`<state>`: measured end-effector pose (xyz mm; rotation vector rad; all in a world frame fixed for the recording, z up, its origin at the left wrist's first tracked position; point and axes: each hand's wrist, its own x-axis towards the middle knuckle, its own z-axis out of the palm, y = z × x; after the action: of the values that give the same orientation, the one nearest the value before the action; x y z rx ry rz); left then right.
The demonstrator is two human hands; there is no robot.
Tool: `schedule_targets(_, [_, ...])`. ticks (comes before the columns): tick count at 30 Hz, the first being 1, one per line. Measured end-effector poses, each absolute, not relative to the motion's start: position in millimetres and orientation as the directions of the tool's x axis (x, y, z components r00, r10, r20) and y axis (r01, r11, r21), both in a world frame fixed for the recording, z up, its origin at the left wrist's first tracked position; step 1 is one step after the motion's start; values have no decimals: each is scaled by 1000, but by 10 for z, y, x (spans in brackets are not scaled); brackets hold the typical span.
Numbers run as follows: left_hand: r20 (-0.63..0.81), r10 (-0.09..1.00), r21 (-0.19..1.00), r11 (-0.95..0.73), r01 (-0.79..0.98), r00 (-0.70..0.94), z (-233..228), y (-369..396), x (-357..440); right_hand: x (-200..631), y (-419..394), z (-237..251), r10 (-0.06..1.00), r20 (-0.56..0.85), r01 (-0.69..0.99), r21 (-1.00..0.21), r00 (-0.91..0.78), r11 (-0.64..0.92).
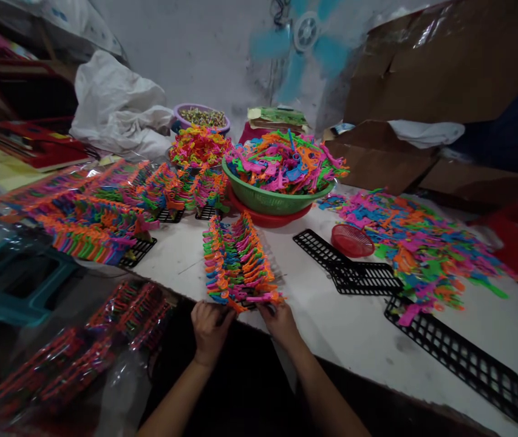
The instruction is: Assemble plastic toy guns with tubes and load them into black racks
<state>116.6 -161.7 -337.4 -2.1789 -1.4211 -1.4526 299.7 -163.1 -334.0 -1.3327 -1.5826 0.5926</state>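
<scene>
A black grid rack packed with rows of small bright plastic toys (235, 261), in orange, pink, green and blue, lies at the table's front edge. My left hand (211, 331) is closed at the left corner of its near end, thumb and fingers pinched together. At the right corner, my right hand (281, 325) pinches the same near end, close to a pink and an orange toy. The toys partly hide my fingertips and most of the grid beneath.
Behind stands a green basket (272, 197) heaped with loose toys. Loose pieces (404, 230) spread at right, beside a small red basket (352, 240) and black grid racks (459, 358). Filled racks (90, 212) sit at left. A teal stool (17, 285) and wrapped bundles (85, 346) are below.
</scene>
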Motion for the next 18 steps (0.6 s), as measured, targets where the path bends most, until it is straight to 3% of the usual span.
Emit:
schedule_targets(8, [784, 616, 327, -517, 791, 78, -3420, -1613, 1173, 2877, -1681, -3446, 894, 363, 584, -797, 262, 153])
schedule_targets(18, [802, 588, 264, -511, 818, 109, -3482, -1572, 1170, 2817, -1692, -3367, 880, 419, 591, -776, 226, 218])
